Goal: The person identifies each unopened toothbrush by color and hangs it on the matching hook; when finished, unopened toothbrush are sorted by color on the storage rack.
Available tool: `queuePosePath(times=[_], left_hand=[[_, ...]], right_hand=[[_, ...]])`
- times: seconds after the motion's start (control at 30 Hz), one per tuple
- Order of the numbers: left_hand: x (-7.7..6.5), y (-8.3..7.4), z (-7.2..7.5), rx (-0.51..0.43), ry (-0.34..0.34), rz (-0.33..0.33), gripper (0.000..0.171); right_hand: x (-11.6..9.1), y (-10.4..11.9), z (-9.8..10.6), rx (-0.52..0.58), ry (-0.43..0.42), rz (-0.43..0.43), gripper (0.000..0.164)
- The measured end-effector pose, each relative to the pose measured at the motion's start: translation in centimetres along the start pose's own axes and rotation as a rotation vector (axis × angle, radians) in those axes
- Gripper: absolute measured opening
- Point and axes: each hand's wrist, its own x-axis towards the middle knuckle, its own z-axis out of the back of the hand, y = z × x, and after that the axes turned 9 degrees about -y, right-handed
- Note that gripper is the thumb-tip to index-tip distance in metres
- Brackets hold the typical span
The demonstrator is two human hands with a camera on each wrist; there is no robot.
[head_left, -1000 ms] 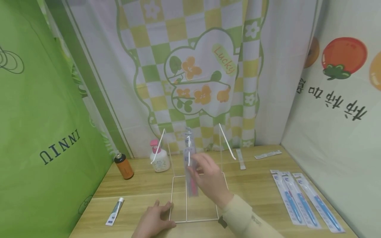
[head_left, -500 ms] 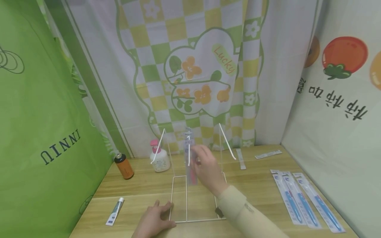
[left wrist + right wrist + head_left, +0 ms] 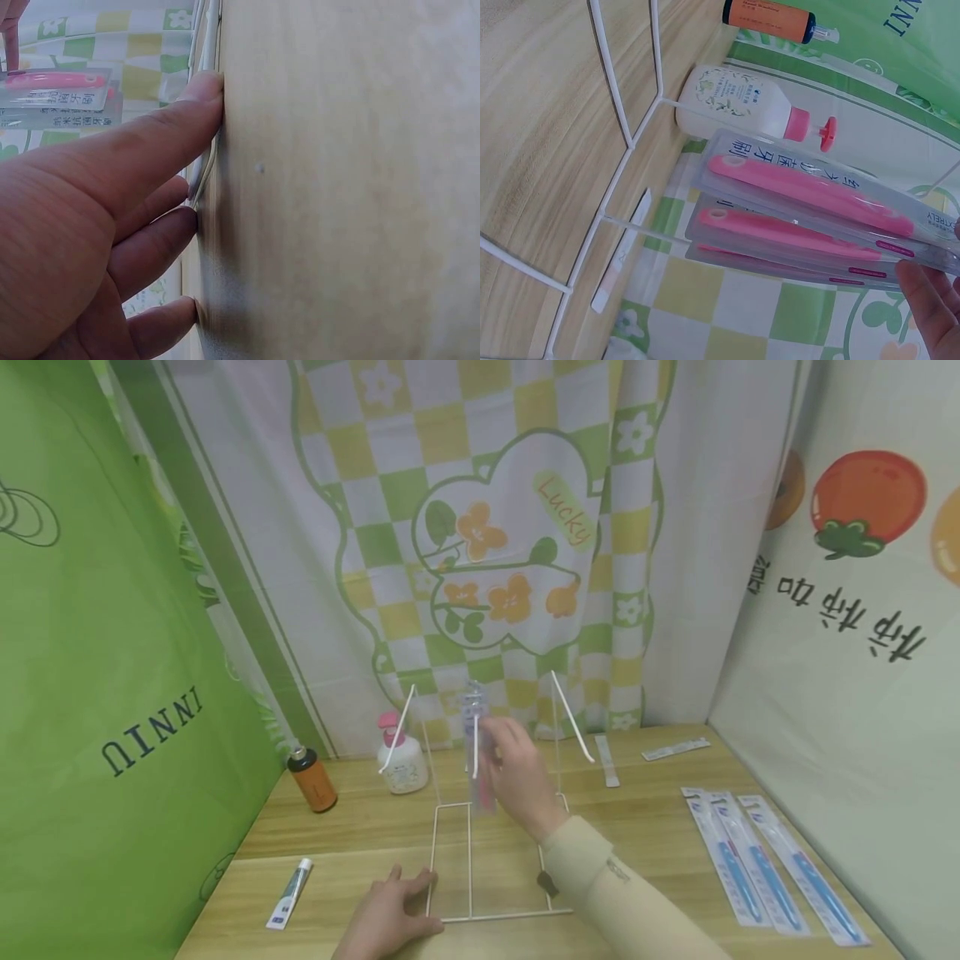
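A white wire rack stands on the wooden table, with a middle hook between two side arms. Beside that hook my right hand pinches a clear-packed pink toothbrush near its upper end. Behind it, in the right wrist view, more packed pink toothbrushes hang in a row. My left hand rests at the rack's front left corner. Its thumb presses the base wire, and the other fingertips touch down near the tabletop.
Blue toothbrushes in packs lie at the right. A toothpaste tube lies at the left. An orange bottle and a white pump bottle stand behind it. Two slim packets lie near the curtain.
My right hand has slid the packed pink toothbrush back along the middle hook, away from its front tip and toward the curtain. The left hand has stayed at the rack's corner.
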Motion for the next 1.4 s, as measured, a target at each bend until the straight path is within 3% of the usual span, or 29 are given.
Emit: queuePosePath(times=[0.67,0.93,1.07,1.27,1.4], left_hand=[[-0.2,0.0,0.3,0.007,-0.009,0.002,0.078],[-0.2,-0.1,0.2,0.004,-0.005,0.012,0.078],[-0.3,-0.2,0.3,0.003,-0.018,-0.002,0.078],[-0.3,0.0,0.1,0.009,-0.031,-0.014,0.078],[-0.2,0.2,-0.1,0.008,-0.023,0.002,0.079]], right_hand=[[-0.2,0.0,-0.1,0.041,0.03,-0.022,0.048],[-1.0,-1.0,0.3,0.081,-0.016,0.024,0.048],[-1.9,-2.0,1.4,0.088,0.011,-0.022,0.054],[-3.2,-3.7,4.9,0.028,0.118,-0.18,0.058],[-4.2,-5.6,7.3,-0.022,0.125,-0.192,0.057]])
